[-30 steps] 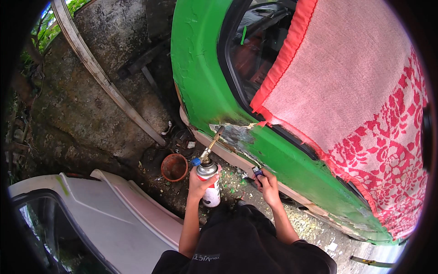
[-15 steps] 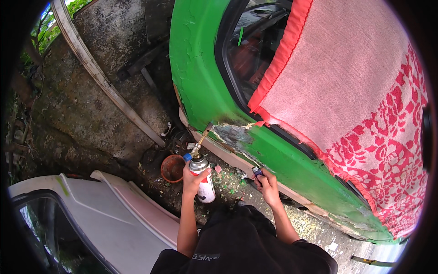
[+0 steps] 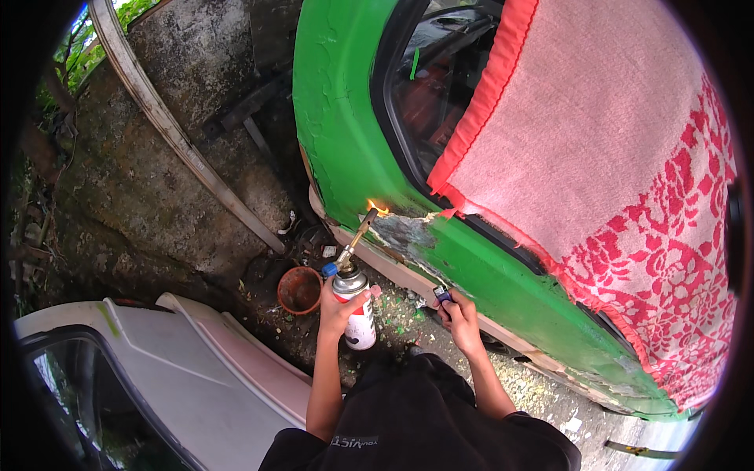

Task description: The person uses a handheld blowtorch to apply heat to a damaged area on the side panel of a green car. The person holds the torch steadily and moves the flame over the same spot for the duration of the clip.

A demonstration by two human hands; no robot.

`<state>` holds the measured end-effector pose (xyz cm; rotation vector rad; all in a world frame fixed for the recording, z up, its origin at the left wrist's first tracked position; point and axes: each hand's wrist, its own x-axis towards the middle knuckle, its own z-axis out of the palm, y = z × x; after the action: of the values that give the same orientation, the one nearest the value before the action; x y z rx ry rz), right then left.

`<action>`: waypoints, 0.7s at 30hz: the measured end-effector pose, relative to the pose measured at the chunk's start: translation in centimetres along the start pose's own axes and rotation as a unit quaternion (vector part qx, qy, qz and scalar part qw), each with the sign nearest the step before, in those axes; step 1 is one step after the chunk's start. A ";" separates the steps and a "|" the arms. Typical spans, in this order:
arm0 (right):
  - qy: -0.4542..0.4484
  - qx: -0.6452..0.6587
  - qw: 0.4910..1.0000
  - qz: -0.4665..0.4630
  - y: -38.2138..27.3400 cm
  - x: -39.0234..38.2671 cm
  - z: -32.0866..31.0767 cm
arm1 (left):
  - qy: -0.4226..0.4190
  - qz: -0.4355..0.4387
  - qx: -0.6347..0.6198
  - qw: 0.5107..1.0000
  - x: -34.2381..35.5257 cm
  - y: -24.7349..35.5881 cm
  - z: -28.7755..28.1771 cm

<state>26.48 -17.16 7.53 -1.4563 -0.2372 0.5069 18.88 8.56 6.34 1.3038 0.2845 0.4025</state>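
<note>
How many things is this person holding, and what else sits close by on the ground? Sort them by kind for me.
Gas torch canisters, lit, in the left hand: 1
Small lighters, in the right hand: 1
Rusty brown pots on the ground: 1
Green car bodies: 1
Red and pink patterned cloths over the car: 1
Total: 5

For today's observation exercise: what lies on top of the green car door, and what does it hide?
A pink cloth with red flower print and a red edge drapes over the green car door. It covers most of the window and upper panel; only a dark corner of the window shows.
</note>
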 end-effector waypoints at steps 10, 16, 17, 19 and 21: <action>0.003 -0.001 1.000 0.003 -0.1 -0.1 0.0 | 0.012 -0.003 0.018 1.000 -0.6 -1.1 -0.6; 0.004 0.000 1.000 0.003 -0.1 -0.2 0.0 | 0.033 0.005 0.026 0.999 -0.8 -1.8 -1.1; 0.004 0.000 1.000 0.003 -0.2 -0.2 0.0 | 0.030 0.006 0.025 0.999 -0.8 -1.7 -1.1; 0.000 -0.003 1.000 0.008 -0.2 -0.1 -0.1 | 0.025 0.009 0.024 0.999 -0.8 -1.2 -1.0; -0.004 -0.005 1.000 0.011 -0.2 0.0 0.0 | 0.020 0.008 0.022 1.000 -0.7 -0.5 -0.6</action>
<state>26.48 -17.20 7.76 -1.4689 -0.2300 0.5303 18.01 8.68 5.67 1.3436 0.3172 0.4382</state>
